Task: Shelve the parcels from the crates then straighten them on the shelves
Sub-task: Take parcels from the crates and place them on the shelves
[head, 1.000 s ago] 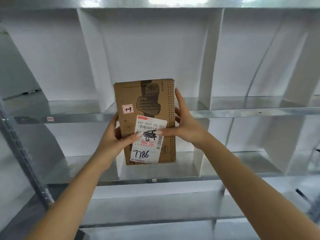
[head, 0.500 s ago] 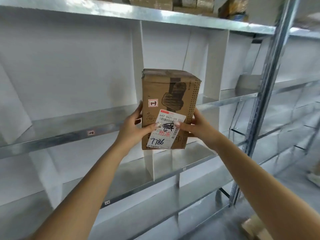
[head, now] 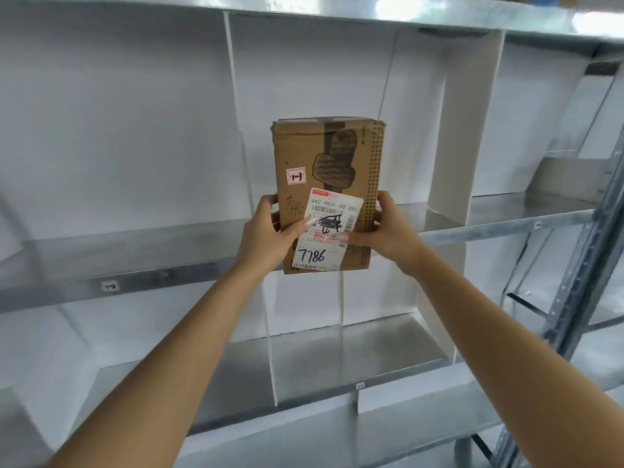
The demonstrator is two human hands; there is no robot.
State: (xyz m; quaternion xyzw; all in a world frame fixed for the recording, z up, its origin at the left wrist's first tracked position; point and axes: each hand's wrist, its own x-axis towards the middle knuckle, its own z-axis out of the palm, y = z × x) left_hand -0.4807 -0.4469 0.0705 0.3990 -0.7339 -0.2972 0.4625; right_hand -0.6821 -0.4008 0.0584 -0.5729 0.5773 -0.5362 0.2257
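A brown cardboard parcel (head: 329, 157) with a white shipping label marked 7786 stands upright in the air in front of the metal shelf (head: 169, 275). My left hand (head: 266, 234) grips its lower left edge, thumb across the front. My right hand (head: 388, 231) grips its lower right edge, thumb on the label. The parcel's bottom edge hangs just below the level of the shelf's front lip, near a white divider (head: 241, 136).
White divider panels (head: 452, 136) split the shelves into bays. A lower shelf (head: 371, 383) and an upper shelf (head: 304, 8) run across. A grey steel upright (head: 580, 282) stands at the right. A small tag (head: 110, 286) reads 1-2.
The view has swung left and closed in on the shelves. Both hands keep the same hold, and the parcel has stayed upright in front of the same shelf level.
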